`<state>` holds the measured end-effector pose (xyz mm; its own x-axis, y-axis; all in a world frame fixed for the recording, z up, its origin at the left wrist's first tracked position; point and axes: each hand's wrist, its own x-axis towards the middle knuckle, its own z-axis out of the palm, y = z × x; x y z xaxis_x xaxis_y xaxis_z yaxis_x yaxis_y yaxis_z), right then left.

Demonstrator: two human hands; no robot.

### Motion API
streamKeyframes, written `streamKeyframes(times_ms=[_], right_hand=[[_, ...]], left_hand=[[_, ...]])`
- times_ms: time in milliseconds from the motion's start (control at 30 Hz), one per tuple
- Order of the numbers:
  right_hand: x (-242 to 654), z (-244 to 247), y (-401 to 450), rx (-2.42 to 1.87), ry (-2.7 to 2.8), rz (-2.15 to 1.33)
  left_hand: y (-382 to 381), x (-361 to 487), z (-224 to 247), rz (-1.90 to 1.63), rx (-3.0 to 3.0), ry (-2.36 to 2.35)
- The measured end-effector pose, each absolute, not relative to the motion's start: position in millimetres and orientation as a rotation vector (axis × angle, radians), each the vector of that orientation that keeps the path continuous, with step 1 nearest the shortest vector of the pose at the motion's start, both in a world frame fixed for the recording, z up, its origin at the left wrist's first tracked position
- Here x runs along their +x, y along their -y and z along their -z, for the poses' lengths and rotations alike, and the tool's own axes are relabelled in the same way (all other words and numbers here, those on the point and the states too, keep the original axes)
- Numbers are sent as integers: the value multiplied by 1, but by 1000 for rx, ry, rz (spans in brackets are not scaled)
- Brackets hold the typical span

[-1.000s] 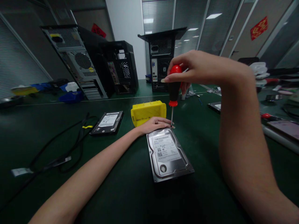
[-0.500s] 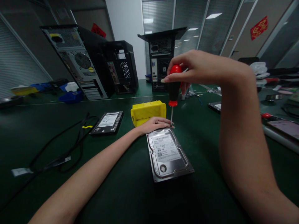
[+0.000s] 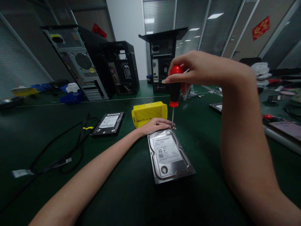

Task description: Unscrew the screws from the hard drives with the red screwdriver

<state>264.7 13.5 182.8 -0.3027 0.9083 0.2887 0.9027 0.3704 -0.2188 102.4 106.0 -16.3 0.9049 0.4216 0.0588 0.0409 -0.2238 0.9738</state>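
R hand (image 3: 196, 67) of a person at a green bench (image 3: 131, 201) grips a red-and-black screwdriver (image 3: 175, 91) near-upright, tip down at the far edge of a silver hard drive (image 3: 168, 155) lying label-up, mid-bench. L hand (image 3: 156, 125) rests over that edge, fingers out; can't tell from where I stand if it's gripping. Just behind: a yellow bin (image 3: 149, 110), open side facing us, w/ dark marks inside too small to ID. Farther L, a blue bin (image 3: 71, 98) has smth. white (image 3: 72, 87) at its top, blurry; unclear if inside. Exact tip contact pt. is hard to make out beside the fingertips. R forearm partly hides another drive (image 3: 215, 107).
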Motion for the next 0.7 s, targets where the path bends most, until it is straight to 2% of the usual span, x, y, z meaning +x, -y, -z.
streamKeyframes(times_ms=[700], right_hand=[[267, -182, -14, -1541, 2275, -15]], left_hand=[[-105, 102, 15, -356, 1783, -361]])
